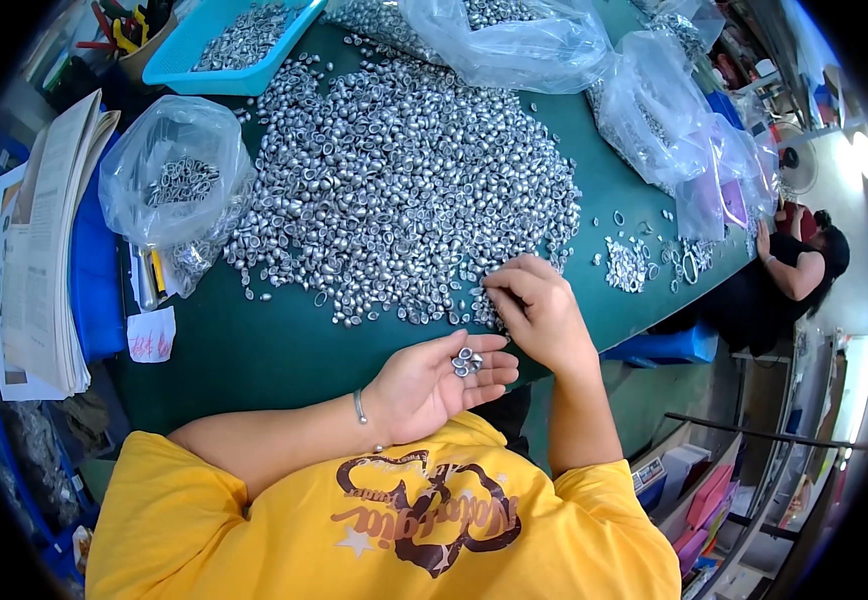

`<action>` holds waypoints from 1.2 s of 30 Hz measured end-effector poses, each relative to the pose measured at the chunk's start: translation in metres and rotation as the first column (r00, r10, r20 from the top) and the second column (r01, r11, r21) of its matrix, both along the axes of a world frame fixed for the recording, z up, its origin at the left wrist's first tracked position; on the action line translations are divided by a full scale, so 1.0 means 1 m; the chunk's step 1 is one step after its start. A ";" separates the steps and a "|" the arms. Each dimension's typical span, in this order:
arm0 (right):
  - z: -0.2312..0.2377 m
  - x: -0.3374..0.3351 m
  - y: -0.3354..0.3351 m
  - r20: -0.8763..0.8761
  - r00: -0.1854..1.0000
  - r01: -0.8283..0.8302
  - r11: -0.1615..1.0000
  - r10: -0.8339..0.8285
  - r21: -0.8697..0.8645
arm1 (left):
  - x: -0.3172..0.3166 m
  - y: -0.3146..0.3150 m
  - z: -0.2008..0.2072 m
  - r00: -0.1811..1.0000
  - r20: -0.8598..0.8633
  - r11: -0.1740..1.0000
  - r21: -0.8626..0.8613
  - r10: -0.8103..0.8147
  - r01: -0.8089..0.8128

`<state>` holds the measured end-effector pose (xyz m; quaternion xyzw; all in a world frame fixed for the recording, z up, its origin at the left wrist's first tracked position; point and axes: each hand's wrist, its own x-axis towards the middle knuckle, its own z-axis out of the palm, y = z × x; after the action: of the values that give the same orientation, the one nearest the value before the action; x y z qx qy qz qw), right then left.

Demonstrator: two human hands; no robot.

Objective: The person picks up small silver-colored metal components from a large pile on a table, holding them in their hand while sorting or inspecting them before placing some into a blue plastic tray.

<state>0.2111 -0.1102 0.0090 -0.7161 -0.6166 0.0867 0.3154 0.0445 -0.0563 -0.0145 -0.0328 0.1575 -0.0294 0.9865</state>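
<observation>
A wide heap of small silvery oval metal pieces (404,180), hollow and cup-like, is spread over the green table. My left hand (429,385) is palm up, its fingers slightly curved, cradling several of these metal pieces (467,362). Just to its right, my right hand (544,312) reaches to the heap's near edge. Its thumb and fingers are closed together in a pinch, touching the pieces there. Whether a piece is between those fingertips is hidden.
A blue tray (244,75) of pieces stands far left. Plastic bags (179,170) (514,45) lie left and at the back. A smaller cluster (631,263) lies right. Papers (44,250) stand by the left edge. Another person (789,270) works at the far right.
</observation>
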 end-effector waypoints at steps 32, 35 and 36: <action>-0.004 0.005 -0.011 -0.968 0.237 0.134 0.990 -0.084 -0.053 | 0.000 -0.001 0.007 0.994 -0.088 0.998 0.022 0.060 -0.058; -0.004 0.001 -0.011 -0.952 0.293 0.179 0.983 -0.093 -0.041 | 0.002 0.000 0.008 0.997 -0.064 0.999 -0.008 0.046 -0.047; -0.006 -0.001 -0.014 -0.940 0.330 0.221 0.975 -0.090 -0.016 | 0.004 -0.001 0.009 0.998 -0.052 1.000 -0.002 0.030 -0.030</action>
<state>0.2106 -0.1244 0.0034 -0.5739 -0.2581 0.4138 0.6579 0.0483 -0.0576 -0.0051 -0.0370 0.1824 -0.0139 0.9824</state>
